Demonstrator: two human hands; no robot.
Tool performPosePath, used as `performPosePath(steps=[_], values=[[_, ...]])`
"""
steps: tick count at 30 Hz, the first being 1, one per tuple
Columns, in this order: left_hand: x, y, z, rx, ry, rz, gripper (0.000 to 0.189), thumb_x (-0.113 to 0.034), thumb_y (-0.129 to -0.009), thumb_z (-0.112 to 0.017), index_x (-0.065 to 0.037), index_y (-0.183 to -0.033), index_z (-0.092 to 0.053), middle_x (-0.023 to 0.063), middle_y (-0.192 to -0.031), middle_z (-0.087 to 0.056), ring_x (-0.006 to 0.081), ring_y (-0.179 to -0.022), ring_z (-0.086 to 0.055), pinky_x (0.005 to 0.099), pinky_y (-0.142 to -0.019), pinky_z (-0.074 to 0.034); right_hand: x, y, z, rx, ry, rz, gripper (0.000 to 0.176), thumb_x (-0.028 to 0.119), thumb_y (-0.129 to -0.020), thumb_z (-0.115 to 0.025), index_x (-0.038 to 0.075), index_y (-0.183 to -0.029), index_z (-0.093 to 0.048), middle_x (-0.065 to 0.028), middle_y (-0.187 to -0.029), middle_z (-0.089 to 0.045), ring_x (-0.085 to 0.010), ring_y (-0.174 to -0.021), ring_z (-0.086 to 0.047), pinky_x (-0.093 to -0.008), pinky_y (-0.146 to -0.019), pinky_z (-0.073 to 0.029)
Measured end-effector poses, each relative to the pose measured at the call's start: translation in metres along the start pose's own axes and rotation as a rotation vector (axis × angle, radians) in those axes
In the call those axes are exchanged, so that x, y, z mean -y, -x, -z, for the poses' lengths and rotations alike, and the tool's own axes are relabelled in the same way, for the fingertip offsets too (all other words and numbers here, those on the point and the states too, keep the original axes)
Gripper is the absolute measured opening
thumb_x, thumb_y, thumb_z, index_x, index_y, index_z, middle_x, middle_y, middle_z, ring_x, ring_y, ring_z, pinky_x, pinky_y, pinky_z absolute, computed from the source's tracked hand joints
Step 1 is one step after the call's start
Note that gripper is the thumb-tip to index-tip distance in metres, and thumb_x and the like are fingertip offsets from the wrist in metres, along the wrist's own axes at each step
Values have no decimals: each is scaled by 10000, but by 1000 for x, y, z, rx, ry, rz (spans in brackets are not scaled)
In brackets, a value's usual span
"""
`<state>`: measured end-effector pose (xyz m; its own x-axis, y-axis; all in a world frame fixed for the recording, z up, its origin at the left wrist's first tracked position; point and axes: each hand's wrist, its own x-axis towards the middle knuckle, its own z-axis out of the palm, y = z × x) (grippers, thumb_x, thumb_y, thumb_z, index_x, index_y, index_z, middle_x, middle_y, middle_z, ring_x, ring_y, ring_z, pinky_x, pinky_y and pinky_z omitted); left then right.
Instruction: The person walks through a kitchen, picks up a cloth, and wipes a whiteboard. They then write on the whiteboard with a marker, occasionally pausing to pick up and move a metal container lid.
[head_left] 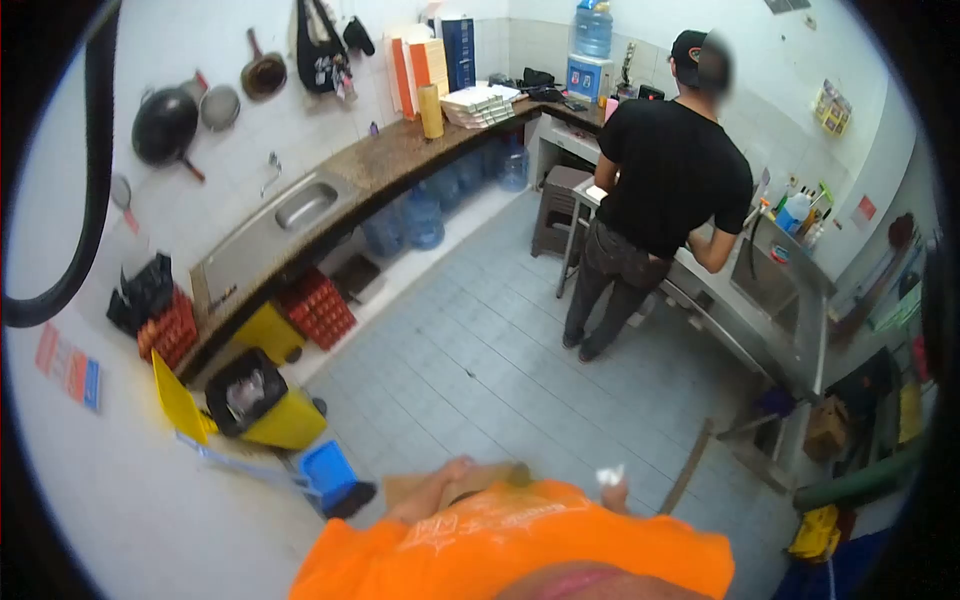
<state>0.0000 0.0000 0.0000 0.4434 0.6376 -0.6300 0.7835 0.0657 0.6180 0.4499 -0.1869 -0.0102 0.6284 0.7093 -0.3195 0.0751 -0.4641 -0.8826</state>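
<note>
At the bottom of the view, below my orange shirt's upper edge, my left hand (455, 470) is held in front of my body. It is blurred, and its fingers cannot be made out. A flat brown piece (405, 488) shows beside it, partly hidden by the forearm, and I cannot tell whether the hand grips it. Farther right, my right hand (617, 493) is closed on a small white crumpled item (610, 475), perhaps paper or cloth.
Another person (670, 170) in black stands with their back to me at a metal counter (800, 340). A yellow bin (285, 420) and blue dustpan (328, 472) are at left. A stone counter (375, 160) with a sink (306, 207) runs along the wall.
</note>
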Motion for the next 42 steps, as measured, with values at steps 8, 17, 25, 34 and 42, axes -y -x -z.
performPosePath(steps=[8,17,25,34,42], values=[[43,-6,126,-173,280,316,403,-365,-917,-462,-78,-1160,-606,197,-1182,-600,341,-1110,-558,418,-964,-428,262,-294,-191,-80,269,238,473,127,-758,-706,47,-1192,-537,-208,-1136,-596,-383,-1093,-554,-430,-923,-446],[36,-146,302,-75,217,418,397,-332,-926,-437,-77,-1187,-596,201,-1214,-580,347,-1135,-541,413,-983,-418,402,-389,-369,38,400,296,375,34,-744,-623,27,-1114,-562,-227,-1067,-614,-427,-1046,-555,-452,-889,-459],[-43,-478,554,-74,-82,236,426,-373,-934,-439,-63,-1176,-602,196,-1206,-589,338,-1153,-533,395,-995,-409,391,-510,-357,-308,238,174,326,33,-741,-620,14,-1063,-572,-224,-978,-638,-432,-970,-595,-449,-841,-473],[-276,-724,697,-218,516,-142,372,-329,-885,-616,-88,-1166,-579,100,-940,-659,189,-764,-610,359,-664,-517,490,-710,-382,-321,156,211,482,13,-738,-620,-17,-1205,-504,-231,-1093,-587,-429,-1063,-538,-454,-917,-420],[-245,-776,758,-441,411,-270,321,-257,-890,-614,-55,-1138,-585,126,-938,-674,179,-707,-623,335,-655,-506,638,-983,-476,-105,291,410,517,58,-768,-645,-12,-1249,-471,-219,-1162,-560,-405,-1100,-529,-442,-948,-418]])
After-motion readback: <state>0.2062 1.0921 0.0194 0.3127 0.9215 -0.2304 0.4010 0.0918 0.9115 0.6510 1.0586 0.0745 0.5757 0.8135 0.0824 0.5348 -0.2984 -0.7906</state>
